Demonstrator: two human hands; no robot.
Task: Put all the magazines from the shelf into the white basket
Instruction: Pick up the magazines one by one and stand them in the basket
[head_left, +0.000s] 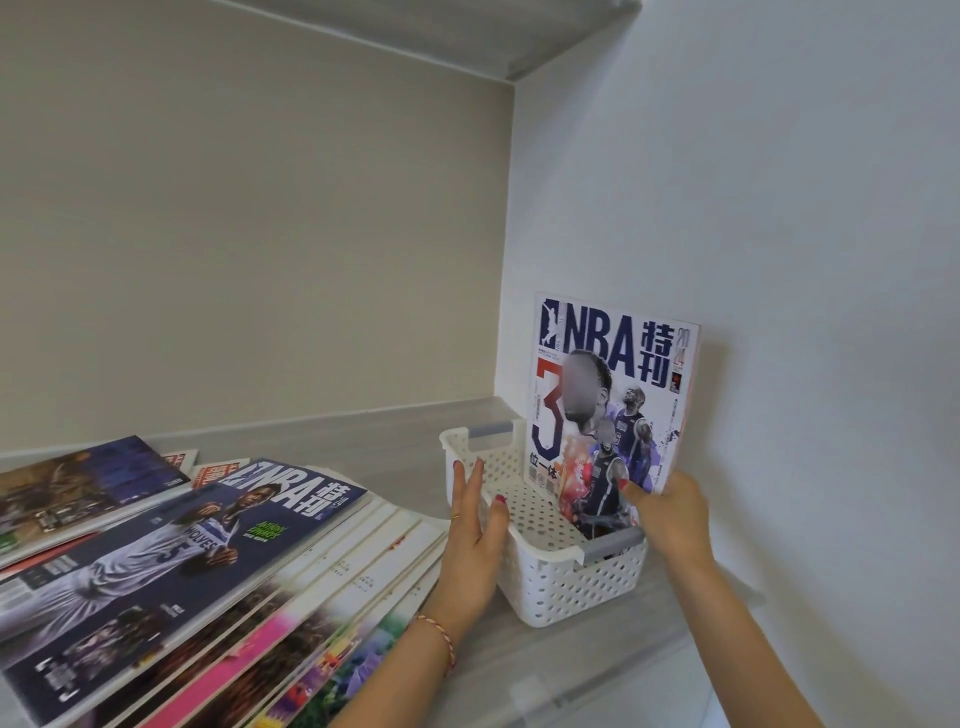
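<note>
A white perforated basket (550, 577) with grey handles stands on the shelf near the right wall. An NBA magazine (618, 384) stands upright inside it along its right side, and my right hand (670, 514) grips that magazine's lower right edge. My left hand (475, 540) rests flat against the basket's left wall, thumb over the rim, fingers apart. Several more magazines lie fanned in a pile (197, 571) on the shelf to the left, with a dark blue NBA issue (156, 561) on top.
The grey shelf board (395, 441) runs back to a beige rear wall. A white side wall (779, 234) stands close to the basket's right. Another shelf (467, 31) hangs overhead. The shelf's front edge passes below my arms.
</note>
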